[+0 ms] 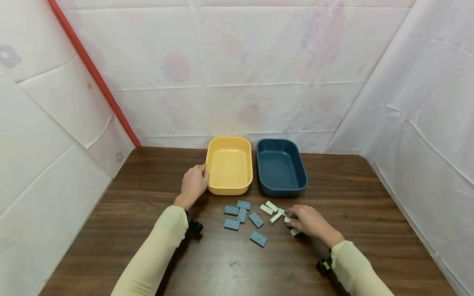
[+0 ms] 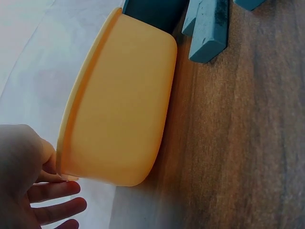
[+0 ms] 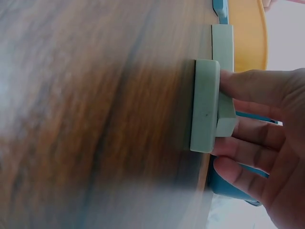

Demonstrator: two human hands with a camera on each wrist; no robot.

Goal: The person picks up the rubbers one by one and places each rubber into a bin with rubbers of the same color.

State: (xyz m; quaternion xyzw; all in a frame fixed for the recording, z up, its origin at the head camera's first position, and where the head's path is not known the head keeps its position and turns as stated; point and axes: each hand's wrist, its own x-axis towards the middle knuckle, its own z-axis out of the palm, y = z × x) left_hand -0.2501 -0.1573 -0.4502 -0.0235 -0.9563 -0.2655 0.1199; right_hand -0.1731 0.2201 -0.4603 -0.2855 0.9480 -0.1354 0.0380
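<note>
Yellow plastic forms the shallow, round-cornered yellow bin [image 1: 229,188] standing toward the far edge of the dark wood-grain table [image 1: 111,230]. At its left side the left hand [image 1: 194,181] holds the rim between thumb and forefinger, the other fingers spread loosely beneath, as the left wrist view shows. Just beside it, to the right, stands a dark blue bin [image 1: 282,191].

In front of the bins lie six blue-grey blocks [image 1: 231,224], flat and at various angles, some of them touching. To their right is a small cluster of pale green-white blocks [image 1: 266,209]. The right hand [image 1: 309,222] reaches over the right end of that cluster, thumb and fingers curled about one pale block [image 3: 226,117]; a nearer block [image 3: 205,107] lies in front of it on the table.

Pale yellow sleeves [image 1: 152,250] cover both forearms, and a small black device [image 1: 194,227] sits at each wrist. White patterned sheeting [image 1: 229,57] hangs behind the table, with a red strip [image 1: 92,72] slanting down at the left.
</note>
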